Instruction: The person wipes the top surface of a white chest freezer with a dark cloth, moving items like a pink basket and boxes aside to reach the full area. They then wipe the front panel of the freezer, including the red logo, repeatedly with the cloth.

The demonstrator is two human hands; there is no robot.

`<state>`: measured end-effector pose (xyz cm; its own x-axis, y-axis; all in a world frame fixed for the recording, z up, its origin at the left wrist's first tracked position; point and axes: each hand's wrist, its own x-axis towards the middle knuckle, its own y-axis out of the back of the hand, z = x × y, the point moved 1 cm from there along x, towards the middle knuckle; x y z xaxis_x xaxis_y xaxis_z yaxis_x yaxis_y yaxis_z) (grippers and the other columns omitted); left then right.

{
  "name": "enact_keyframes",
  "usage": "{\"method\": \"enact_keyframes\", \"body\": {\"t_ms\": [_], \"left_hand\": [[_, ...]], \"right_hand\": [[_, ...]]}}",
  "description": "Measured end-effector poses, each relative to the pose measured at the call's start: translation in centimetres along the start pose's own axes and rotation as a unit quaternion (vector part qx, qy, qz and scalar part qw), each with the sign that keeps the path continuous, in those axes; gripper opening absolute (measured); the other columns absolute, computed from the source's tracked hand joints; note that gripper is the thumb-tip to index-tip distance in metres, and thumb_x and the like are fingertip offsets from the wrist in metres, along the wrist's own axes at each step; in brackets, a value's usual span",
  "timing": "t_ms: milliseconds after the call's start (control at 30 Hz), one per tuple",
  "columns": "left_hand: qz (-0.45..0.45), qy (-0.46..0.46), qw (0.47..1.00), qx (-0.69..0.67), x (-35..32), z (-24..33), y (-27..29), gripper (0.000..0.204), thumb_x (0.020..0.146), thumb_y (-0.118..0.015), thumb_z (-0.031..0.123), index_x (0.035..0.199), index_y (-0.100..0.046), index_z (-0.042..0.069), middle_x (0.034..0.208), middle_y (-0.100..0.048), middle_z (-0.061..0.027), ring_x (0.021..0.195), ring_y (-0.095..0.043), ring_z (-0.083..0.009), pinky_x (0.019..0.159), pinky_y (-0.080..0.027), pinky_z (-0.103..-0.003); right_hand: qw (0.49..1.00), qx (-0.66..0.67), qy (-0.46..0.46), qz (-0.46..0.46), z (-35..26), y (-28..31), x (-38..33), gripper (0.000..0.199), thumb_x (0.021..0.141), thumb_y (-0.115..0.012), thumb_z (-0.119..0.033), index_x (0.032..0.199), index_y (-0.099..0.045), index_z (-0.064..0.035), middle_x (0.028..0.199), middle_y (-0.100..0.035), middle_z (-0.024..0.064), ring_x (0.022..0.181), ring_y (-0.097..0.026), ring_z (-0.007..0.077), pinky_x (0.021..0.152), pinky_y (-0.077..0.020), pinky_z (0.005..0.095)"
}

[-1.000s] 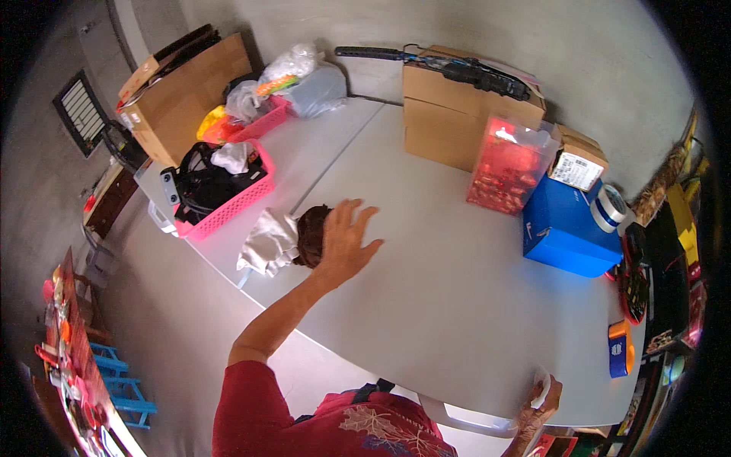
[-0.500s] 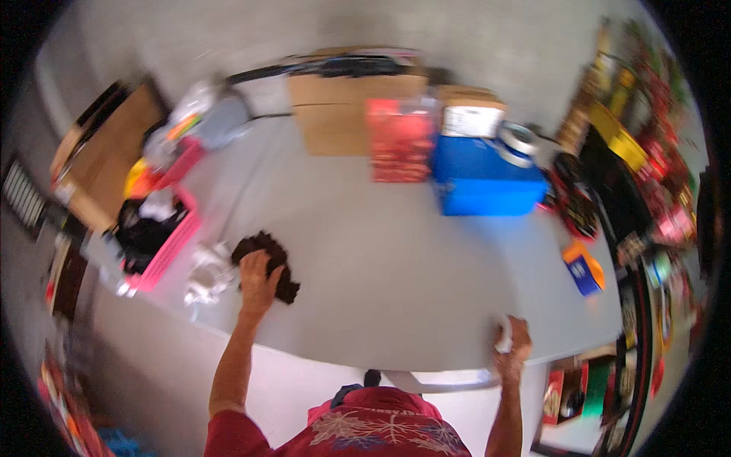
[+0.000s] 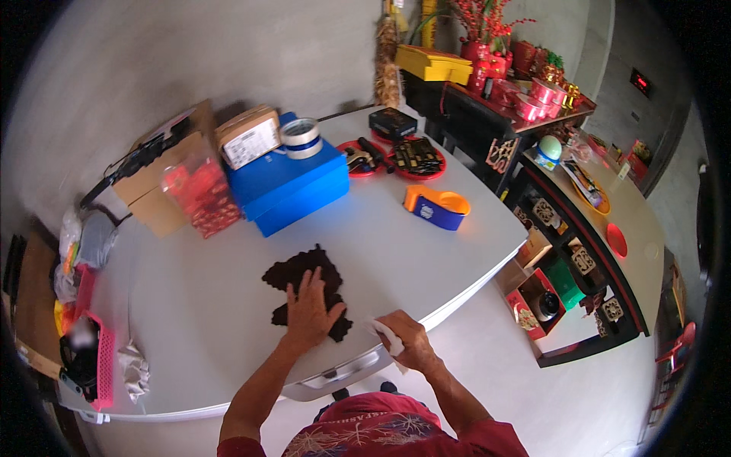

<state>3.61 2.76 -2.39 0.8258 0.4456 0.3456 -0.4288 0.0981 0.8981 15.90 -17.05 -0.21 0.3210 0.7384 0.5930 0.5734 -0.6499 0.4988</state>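
Note:
My left hand [image 3: 308, 312] lies with its fingers spread on a dark brown, ruffle-edged cloth [image 3: 297, 266], which is spread unevenly on the grey-white table [image 3: 205, 327]. Part of the cloth is hidden under that hand. To its right, at the table's front edge, my right hand [image 3: 411, 341] is closed around a crumpled white cloth [image 3: 388, 335]. One end of the white cloth sticks out by the thumb, and another bit hangs below the fist.
Behind the dark cloth stand a blue box [image 3: 293, 186], a tape roll [image 3: 301, 139] and a red packet [image 3: 202, 196]. An orange-and-blue ring [image 3: 438, 207] lies at the right. On the left are a pink basket [image 3: 105, 362] and a crumpled white bag [image 3: 133, 371].
The view has swung to the right. My left hand and the dark cloth are now farther right on the table, away from the crumpled white bag. My hands are closer together.

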Motion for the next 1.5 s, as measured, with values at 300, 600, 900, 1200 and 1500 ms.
{"method": "enact_keyframes", "body": {"t_ms": [300, 600, 900, 1200, 1500], "left_hand": [[-0.031, -0.126, 0.991, -0.044, 10.9, 12.4, -7.6, 0.074, 0.087, -0.062, 0.04, 0.14, -0.025, 0.003, 0.147, -0.03, -0.0187, 0.136, -0.028, -0.0379, 0.103, -0.023, -0.066], [-0.034, -0.136, 0.989, -0.05, 14.8, 20.8, -9.9, 0.075, 0.081, -0.064, 0.048, 0.136, -0.036, 0.005, 0.138, -0.036, -0.0289, 0.129, -0.031, -0.0475, 0.098, -0.026, -0.068], [-0.045, -0.139, 0.989, -0.03, 8.2, 13.6, -7.4, 0.056, 0.09, -0.053, 0.045, 0.135, -0.042, 0.014, 0.144, -0.033, -0.0172, 0.135, -0.029, -0.0341, 0.103, -0.025, -0.061], [-0.075, 0.005, 0.997, 0.028, 0.2, 5.6, -0.4, 0.054, 0.094, -0.047, 0.046, 0.134, -0.045, 0.011, 0.148, -0.031, -0.01, 0.14, -0.023, -0.0251, 0.109, -0.018, -0.058], [-0.037, 0.148, 0.98, 0.129, -2.3, -4.3, 3.9, 0.07, 0.092, -0.05, 0.045, 0.147, -0.023, 0.012, 0.149, -0.03, -0.0099, 0.139, -0.026, -0.029, 0.103, -0.026, -0.065]], "right_hand": [[0.955, 0.086, -0.272, 0.087, 2.9, 8.0, -6.9, 0.029, 0.078, -0.062, 0.004, 0.106, -0.061, -0.0016, 0.095, -0.064, 0.0136, 0.087, -0.066, 0.0261, 0.075, -0.053, 0.034], [0.952, 0.061, -0.296, 0.057, 4.8, 9.1, -10.7, 0.036, 0.074, -0.065, 0.002, 0.11, -0.061, -0.0021, 0.098, -0.065, 0.0151, 0.089, -0.065, 0.0286, 0.078, -0.0529, 0.0362], [0.952, 0.093, -0.287, 0.047, 5.4, 7.5, -8.2, 0.019, 0.075, -0.062, -0.003, 0.094, -0.063, 0.0007, 0.089, -0.065, 0.0151, 0.081, -0.065, 0.0289, 0.073, -0.0514, 0.0355], [0.993, 0.067, -0.066, -0.077, 0.5, 4.5, -3.1, 0.014, 0.086, -0.06, -0.002, 0.1, -0.06, 0.0012, 0.089, -0.062, 0.0141, 0.077, -0.061, 0.0284, 0.069, -0.0492, 0.0347], [0.992, 0.069, -0.056, -0.09, -2.8, 1.9, -2.0, 0.019, 0.085, -0.058, -0.001, 0.104, -0.061, 0.0012, 0.092, -0.063, 0.014, 0.081, -0.062, 0.0271, 0.07, -0.0494, 0.0334]]}}
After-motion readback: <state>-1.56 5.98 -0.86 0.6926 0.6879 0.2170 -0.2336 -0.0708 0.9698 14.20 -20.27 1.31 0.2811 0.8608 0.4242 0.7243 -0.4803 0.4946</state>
